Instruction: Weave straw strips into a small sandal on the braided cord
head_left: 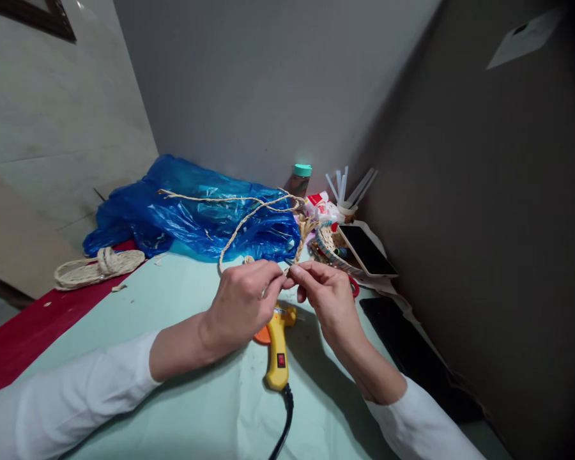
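My left hand (242,300) and my right hand (323,295) meet above the pale green table (172,300), both pinching a twisted straw rope (234,231). The rope loops up from my fingers and runs back over a blue plastic bag (191,214). Under my hands lies a yellow glue gun (278,348) with a black cord running toward me. What lies right between my fingertips is hidden.
A coil of the same rope (98,267) rests on a red cloth (33,332) at the left. At the back right stand a small woven basket (326,246), a phone (367,250), glue sticks in a cup (347,191) and a green-capped bottle (300,179). A dark wall closes the right.
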`<act>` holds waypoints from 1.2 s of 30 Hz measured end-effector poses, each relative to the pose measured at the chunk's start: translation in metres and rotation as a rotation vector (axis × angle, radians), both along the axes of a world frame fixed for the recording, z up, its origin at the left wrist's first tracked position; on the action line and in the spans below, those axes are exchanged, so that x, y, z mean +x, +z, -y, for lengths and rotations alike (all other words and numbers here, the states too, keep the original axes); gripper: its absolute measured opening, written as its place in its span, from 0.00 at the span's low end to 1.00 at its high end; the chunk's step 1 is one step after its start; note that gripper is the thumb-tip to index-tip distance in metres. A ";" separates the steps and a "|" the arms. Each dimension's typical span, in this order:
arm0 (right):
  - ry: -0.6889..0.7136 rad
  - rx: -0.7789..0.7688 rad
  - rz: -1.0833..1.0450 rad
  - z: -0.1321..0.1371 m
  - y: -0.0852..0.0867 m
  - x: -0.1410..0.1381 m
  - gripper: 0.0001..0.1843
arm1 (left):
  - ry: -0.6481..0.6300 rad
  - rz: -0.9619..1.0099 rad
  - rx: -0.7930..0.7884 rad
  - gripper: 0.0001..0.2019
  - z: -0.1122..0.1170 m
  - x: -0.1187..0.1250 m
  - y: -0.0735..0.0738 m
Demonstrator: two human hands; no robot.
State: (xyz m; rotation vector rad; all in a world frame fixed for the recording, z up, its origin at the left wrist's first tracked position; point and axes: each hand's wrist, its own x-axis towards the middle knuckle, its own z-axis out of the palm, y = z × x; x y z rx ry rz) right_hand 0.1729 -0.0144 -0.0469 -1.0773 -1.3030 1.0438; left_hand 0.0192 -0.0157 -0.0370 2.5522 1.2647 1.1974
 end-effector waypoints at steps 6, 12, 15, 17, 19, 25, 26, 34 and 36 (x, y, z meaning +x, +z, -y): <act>-0.009 -0.012 -0.039 0.004 0.000 -0.005 0.10 | 0.038 -0.394 0.577 0.12 0.009 0.008 -0.012; -0.017 -0.092 -0.120 -0.001 -0.005 -0.005 0.10 | 0.102 -0.500 0.652 0.11 0.015 0.016 -0.017; -0.022 -0.087 -0.154 -0.004 -0.005 0.000 0.10 | -0.033 -0.409 0.486 0.14 0.015 0.014 -0.015; -0.003 -0.073 -0.171 -0.005 -0.003 0.002 0.11 | -0.123 -0.205 0.316 0.13 0.012 0.012 -0.008; 0.035 -0.064 -0.180 -0.003 0.001 0.002 0.11 | -0.120 0.056 0.073 0.11 0.007 0.010 0.001; 0.174 -0.051 -0.179 0.003 0.002 -0.003 0.12 | -0.372 0.704 -1.050 0.06 -0.007 0.013 0.008; 0.195 -0.034 -0.163 0.004 0.002 -0.004 0.11 | -0.374 0.769 -1.105 0.07 -0.008 0.013 0.008; 0.115 0.225 0.516 0.008 0.006 0.001 0.05 | -0.164 0.662 -0.825 0.08 -0.010 0.006 0.007; -0.013 0.333 0.746 0.011 0.007 0.000 0.05 | -0.106 0.634 -0.724 0.09 -0.012 0.005 0.007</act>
